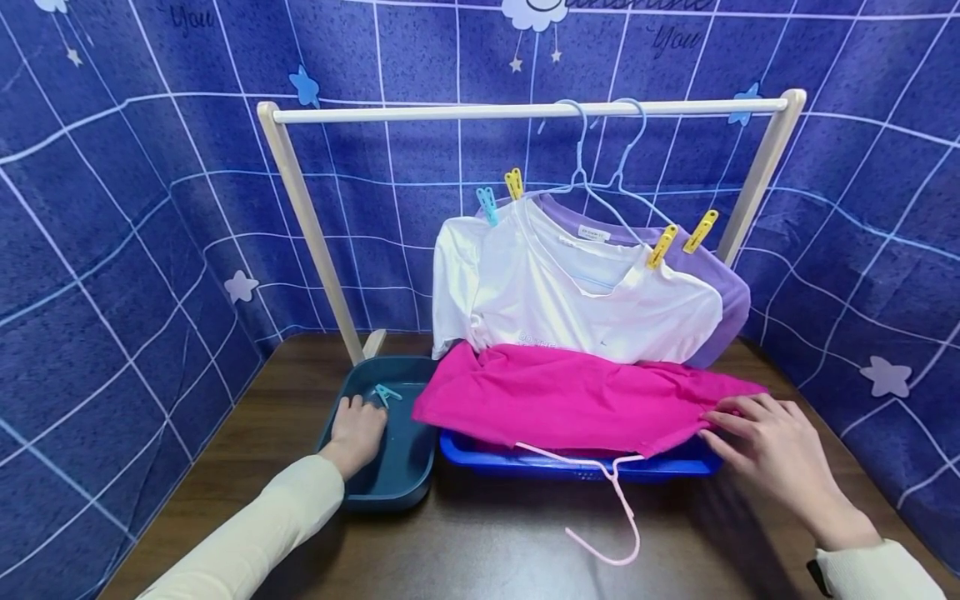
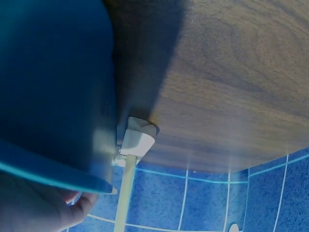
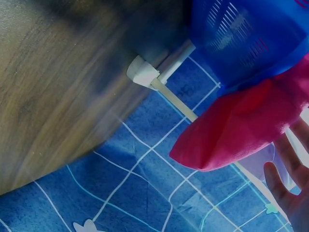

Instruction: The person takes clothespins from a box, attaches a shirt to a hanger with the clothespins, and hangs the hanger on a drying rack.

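My left hand (image 1: 358,433) is over the teal bin (image 1: 390,503), its fingers loosely bent beside a light-blue clothespin (image 1: 386,395). Part of the fingertips is hidden, and no held thing shows. A bright pink garment (image 1: 570,400) lies across the blue basket (image 1: 480,456), with a pink hanger (image 1: 628,521) sticking out at its front edge. At the garment's right end, my right hand (image 1: 780,450) touches the cloth with extended fingers; the right wrist view shows thumb and fingers spread near the pink garment (image 3: 231,130).
Behind, a rack (image 1: 450,113) carries a white T-shirt (image 1: 502,283) and a purple shirt (image 1: 731,308) on blue hangers. Yellow clothespins (image 1: 662,246) and a blue clothespin (image 1: 487,205) sit at their shoulders. The wooden table (image 1: 510,533) meets a blue patterned cloth backdrop (image 1: 150,250).
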`<state>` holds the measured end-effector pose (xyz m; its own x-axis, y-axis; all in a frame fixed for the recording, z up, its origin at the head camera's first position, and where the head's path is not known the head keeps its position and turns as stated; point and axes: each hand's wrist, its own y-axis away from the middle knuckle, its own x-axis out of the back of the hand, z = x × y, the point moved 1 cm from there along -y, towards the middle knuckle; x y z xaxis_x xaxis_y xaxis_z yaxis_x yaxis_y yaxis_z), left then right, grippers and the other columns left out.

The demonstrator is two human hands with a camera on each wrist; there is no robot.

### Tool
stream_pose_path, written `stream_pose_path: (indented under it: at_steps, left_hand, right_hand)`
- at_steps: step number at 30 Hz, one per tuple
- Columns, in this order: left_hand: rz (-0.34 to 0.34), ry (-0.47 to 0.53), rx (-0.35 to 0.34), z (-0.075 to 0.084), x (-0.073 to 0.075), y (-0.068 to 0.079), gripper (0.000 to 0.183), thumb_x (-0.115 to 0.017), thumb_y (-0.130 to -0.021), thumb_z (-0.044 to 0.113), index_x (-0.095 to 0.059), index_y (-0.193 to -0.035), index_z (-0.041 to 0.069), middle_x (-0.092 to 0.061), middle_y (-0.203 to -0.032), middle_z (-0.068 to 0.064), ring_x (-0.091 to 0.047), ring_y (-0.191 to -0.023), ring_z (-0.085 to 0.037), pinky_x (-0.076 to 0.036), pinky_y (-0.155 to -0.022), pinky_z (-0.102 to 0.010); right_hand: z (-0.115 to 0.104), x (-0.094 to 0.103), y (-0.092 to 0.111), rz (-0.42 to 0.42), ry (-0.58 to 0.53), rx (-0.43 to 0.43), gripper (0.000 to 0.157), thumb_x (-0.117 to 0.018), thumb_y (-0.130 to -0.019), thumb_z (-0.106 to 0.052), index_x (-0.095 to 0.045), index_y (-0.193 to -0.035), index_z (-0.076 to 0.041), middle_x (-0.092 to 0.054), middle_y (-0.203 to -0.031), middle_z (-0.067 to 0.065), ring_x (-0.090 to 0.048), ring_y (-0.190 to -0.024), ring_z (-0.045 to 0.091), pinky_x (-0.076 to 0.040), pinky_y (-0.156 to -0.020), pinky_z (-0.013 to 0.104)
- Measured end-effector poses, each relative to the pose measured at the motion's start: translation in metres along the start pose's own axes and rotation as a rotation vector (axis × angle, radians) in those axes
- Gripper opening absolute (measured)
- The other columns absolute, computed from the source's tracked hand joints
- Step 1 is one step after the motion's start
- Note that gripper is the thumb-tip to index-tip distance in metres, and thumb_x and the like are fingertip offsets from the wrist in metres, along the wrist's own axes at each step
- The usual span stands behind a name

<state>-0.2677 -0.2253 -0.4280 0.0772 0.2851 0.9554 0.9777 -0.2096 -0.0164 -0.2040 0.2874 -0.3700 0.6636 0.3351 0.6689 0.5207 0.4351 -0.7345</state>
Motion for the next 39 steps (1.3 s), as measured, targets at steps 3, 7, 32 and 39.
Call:
stream_pose_path:
  at_steps: [3,7,32,39]
  left_hand:
    - [-0.014,-0.013,0.005,0.000,0.000,-0.001,0.018,-0.061,-0.084,0.016,-0.066,-0.098,0.006,-0.066,-0.093,-0.014,-0.052,-0.086,-0.032,-0.037,-0.080,-0.048]
    - [-0.036,-0.029,0.018,0.000,-0.002,-0.002,0.019,-0.063,-0.084,0.017,-0.066,-0.099,0.006,-0.066,-0.092,-0.014,-0.053,-0.087,-0.032,-0.038,-0.082,-0.049]
    - [-0.012,0.065,0.062,0.002,0.012,0.000,0.012,-0.065,-0.081,0.016,-0.067,-0.087,0.005,-0.066,-0.085,-0.013,-0.052,-0.079,-0.031,-0.038,-0.078,-0.049]
    - [0.080,0.110,0.067,0.000,0.026,0.004,0.012,-0.066,-0.080,0.016,-0.067,-0.086,0.005,-0.066,-0.084,-0.014,-0.052,-0.081,-0.032,-0.039,-0.079,-0.050]
  right_hand:
    - [0.001,0.001,-0.002,0.019,-0.009,0.003,0.041,-0.052,-0.083,-0.051,-0.072,-0.083,-0.016,-0.065,-0.081,0.002,-0.057,-0.081,0.023,-0.032,-0.062,0.037]
    - [0.002,0.002,-0.005,0.024,-0.016,0.004,0.028,-0.062,-0.074,-0.040,-0.072,-0.083,-0.015,-0.065,-0.081,0.002,-0.057,-0.080,0.024,-0.033,-0.061,0.037]
    - [0.010,0.001,-0.032,0.108,-0.049,-0.099,0.025,-0.070,-0.072,-0.032,-0.073,-0.082,-0.010,-0.066,-0.078,0.007,-0.054,-0.073,0.022,-0.031,-0.063,0.034]
    - [0.013,-0.001,-0.040,0.097,-0.040,-0.156,0.024,-0.077,-0.064,-0.020,-0.073,-0.085,-0.009,-0.068,-0.079,0.010,-0.053,-0.073,0.023,-0.030,-0.063,0.034]
